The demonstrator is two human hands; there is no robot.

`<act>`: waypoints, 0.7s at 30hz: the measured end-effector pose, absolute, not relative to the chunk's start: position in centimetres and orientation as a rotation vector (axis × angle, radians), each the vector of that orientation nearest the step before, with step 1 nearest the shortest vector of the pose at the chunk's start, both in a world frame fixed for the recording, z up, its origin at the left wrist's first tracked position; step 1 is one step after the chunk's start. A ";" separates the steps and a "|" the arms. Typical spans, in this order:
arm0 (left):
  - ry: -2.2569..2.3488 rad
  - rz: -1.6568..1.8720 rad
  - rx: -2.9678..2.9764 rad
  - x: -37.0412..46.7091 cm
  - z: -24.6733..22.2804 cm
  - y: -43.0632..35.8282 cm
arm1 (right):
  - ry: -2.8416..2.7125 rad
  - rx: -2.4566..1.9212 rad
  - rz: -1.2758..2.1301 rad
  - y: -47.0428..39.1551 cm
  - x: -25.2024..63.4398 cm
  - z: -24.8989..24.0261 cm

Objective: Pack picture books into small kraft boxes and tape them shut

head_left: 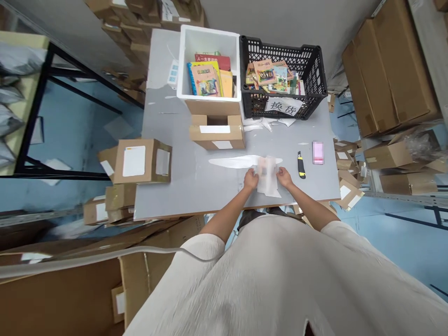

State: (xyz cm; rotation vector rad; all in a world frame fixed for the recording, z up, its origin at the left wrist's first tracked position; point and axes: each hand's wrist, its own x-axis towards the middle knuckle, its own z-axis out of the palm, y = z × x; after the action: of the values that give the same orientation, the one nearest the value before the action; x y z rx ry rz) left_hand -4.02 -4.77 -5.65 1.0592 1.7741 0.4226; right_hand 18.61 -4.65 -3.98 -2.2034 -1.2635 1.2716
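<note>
A translucent whitish plastic wrapper point(268, 179) is stretched between my hands near the front edge of the table. Its left side is pinched by my left hand point(250, 178), and its right side by my right hand point(284, 178); both hands are closed. Faint reddish patches show through its top, but I cannot make out what lies under or inside it. Just behind it lies a long white strip of paper or film point(233, 162). To the right of my right hand rests a yellow-and-black utility knife point(301, 165), with a pink rectangular item point(318, 153) beyond it.
Along the back of the grey table point(168, 186) stand a white foam box point(210, 99) and a black plastic crate point(283, 95), both holding books. An opened cardboard box point(217, 135) sits before the foam box. More cartons point(142, 161) crowd the left edge.
</note>
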 end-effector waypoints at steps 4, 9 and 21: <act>1.788 0.427 1.129 -5.0 -4.2 -4.8 | -1.363 -2.203 1.192 -4.5 17.4 -3.6; 1.782 0.520 1.442 -5.3 -1.1 -4.6 | -1.666 -1.979 1.244 -4.4 14.6 -2.8; 1.425 0.050 1.992 -5.7 1.1 -5.9 | -2.490 -2.078 0.989 -6.0 14.7 1.8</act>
State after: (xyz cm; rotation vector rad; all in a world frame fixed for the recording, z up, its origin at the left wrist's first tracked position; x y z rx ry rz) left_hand -5.69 -5.88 1.07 1.9918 1.4250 0.0501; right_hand 14.70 -6.02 1.83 -2.0781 -2.4902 0.9891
